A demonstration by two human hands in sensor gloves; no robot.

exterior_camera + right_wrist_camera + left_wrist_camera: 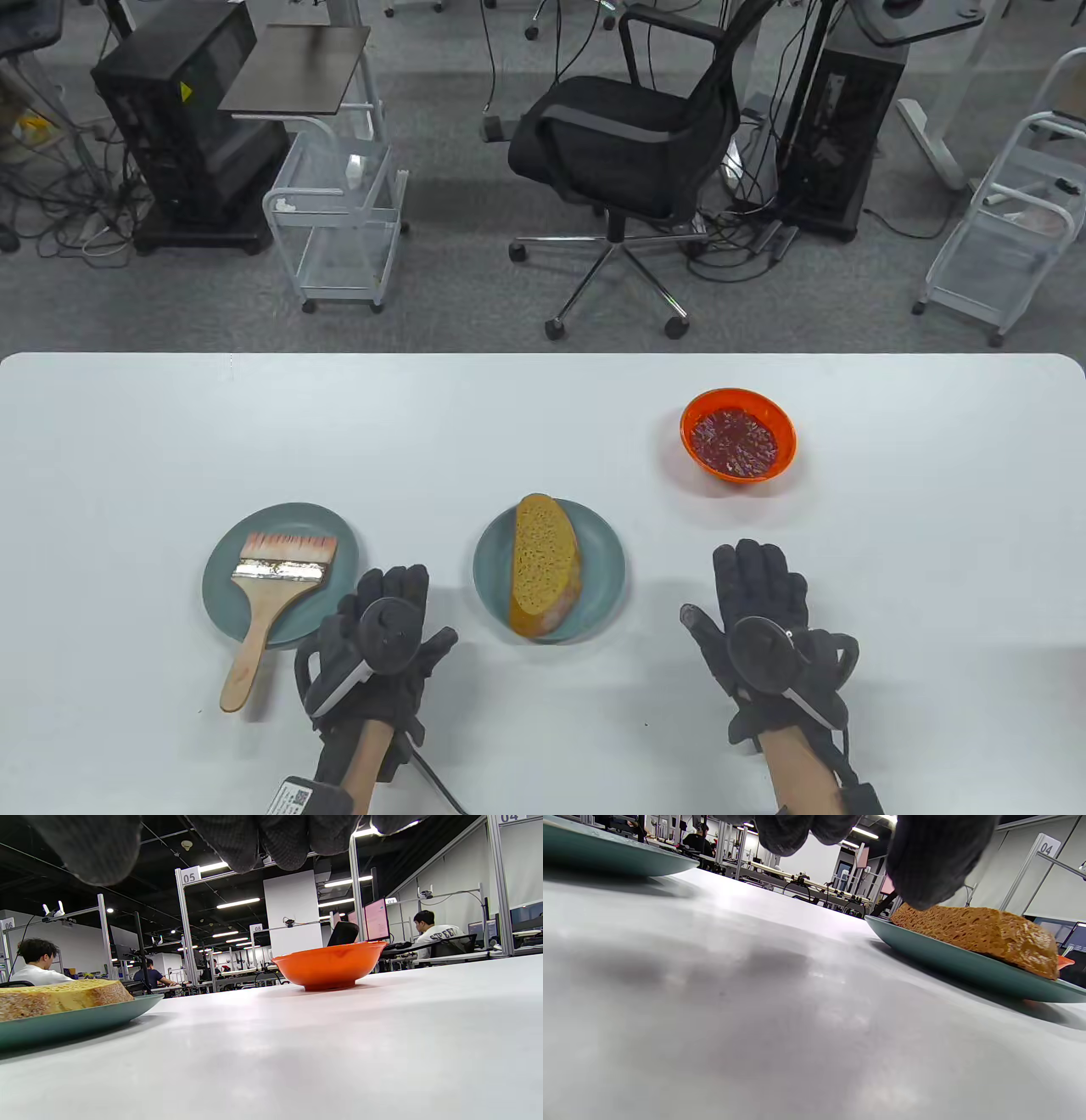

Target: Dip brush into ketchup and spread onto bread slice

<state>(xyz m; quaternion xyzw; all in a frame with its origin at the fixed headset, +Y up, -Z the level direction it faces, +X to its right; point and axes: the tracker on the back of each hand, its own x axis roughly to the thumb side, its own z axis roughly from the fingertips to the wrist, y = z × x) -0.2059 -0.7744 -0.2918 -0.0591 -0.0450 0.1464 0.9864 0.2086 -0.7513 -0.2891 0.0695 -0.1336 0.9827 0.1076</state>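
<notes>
A wooden brush [270, 592] with reddish bristles lies on a teal plate [222, 594] at the left, its handle sticking off the near edge. A bread slice [545, 564] lies on a second teal plate [604, 577] in the middle; it also shows in the left wrist view [984, 933] and the right wrist view [55, 995]. An orange bowl of ketchup [736, 435] stands at the far right, seen in the right wrist view [330, 964]. My left hand [377, 632] rests flat on the table between the two plates, holding nothing. My right hand [768, 624] rests flat right of the bread plate, empty.
The white table [543, 399] ends at a far edge with an office chair [632, 136] and carts beyond it. Bare table surface lies around both hands and behind the plates.
</notes>
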